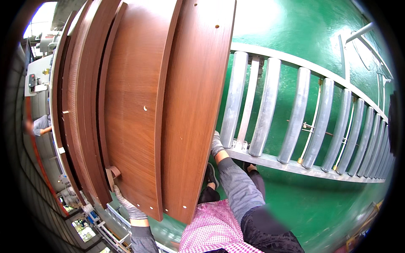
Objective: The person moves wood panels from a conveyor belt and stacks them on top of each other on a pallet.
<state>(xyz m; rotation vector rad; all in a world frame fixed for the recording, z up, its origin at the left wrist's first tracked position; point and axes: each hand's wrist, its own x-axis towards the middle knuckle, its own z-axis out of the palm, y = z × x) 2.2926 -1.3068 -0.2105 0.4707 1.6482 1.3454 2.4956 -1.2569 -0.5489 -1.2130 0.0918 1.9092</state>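
Several reddish-brown wood-grain panels (pixel 192 105) lie stacked and overlapping, small round holes along their near ends. My left hand (pixel 128 206), in a striped grey glove, is at the near left corner of the second panel (pixel 133 101). Its fingers close by a short curled brown strip (pixel 113 173) and appear to pinch it; the fingertips are partly hidden. Along the right edge of the top panel, my right hand (pixel 217 145) is closed on that edge, its glove also striped grey. The fingers under the panel are out of sight.
To the right runs a roller conveyor (pixel 301 116) with grey metal rollers, over a green floor (pixel 278 21). Beyond the stack at left are machinery (pixel 38 78) and another person's arm (pixel 44 126). My shoes stand near the conveyor's near rail (pixel 287 166).
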